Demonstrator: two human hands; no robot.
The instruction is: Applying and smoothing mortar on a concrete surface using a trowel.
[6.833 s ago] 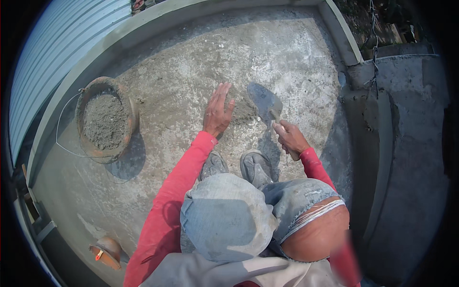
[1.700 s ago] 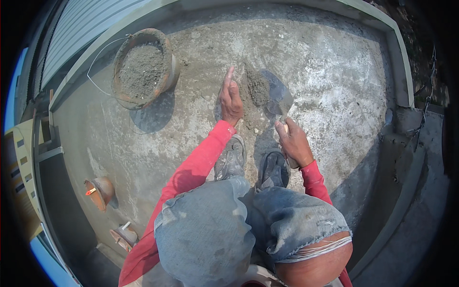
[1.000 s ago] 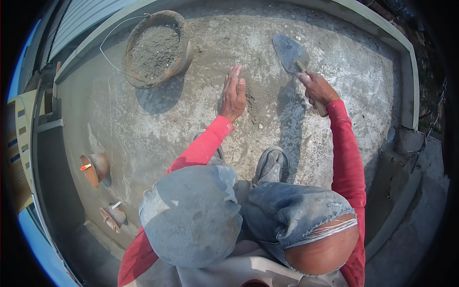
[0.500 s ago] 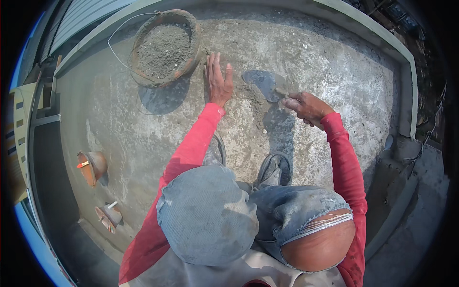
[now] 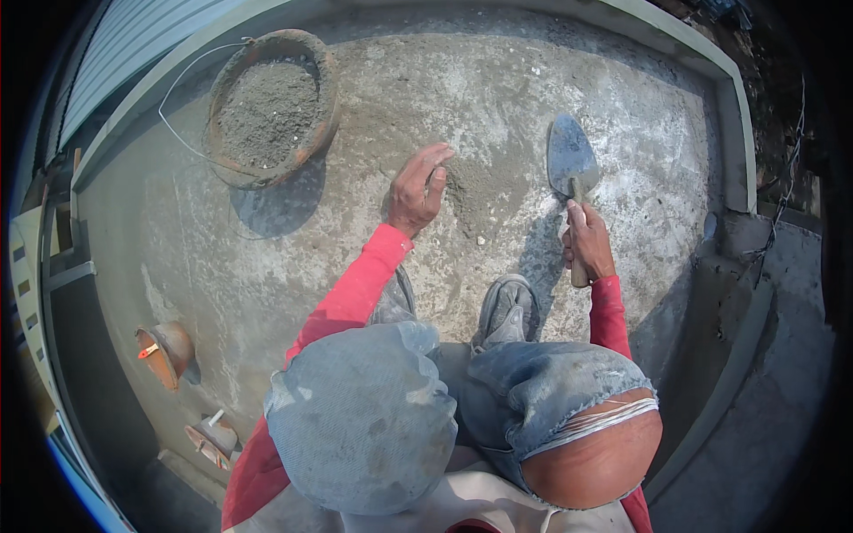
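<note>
My right hand [image 5: 586,242] is closed round the wooden handle of a trowel [image 5: 569,153], whose broad metal blade points away from me over the concrete floor [image 5: 640,115]. To its left, my left hand [image 5: 418,188] holds nothing; its fingers are bent and the thumb stands apart from them. Beside that hand a thin patch of grey mortar [image 5: 478,197] lies loose on the floor. Farther left stands a round bucket [image 5: 330,98] with a wire handle, filled with grey mortar mix [image 5: 269,114].
Two smaller pots, one brown with an orange-handled tool [image 5: 178,345] and one holding a white-handled tool [image 5: 218,435], stand at the left. A low concrete wall [image 5: 745,133] borders the floor. My shoes [image 5: 509,306] are just this side of the mortar.
The trowel has swung right and away from the mortar patch, its blade now pointing forward. My left hand has drawn back from beside the bucket toward the mortar, fingers bending.
</note>
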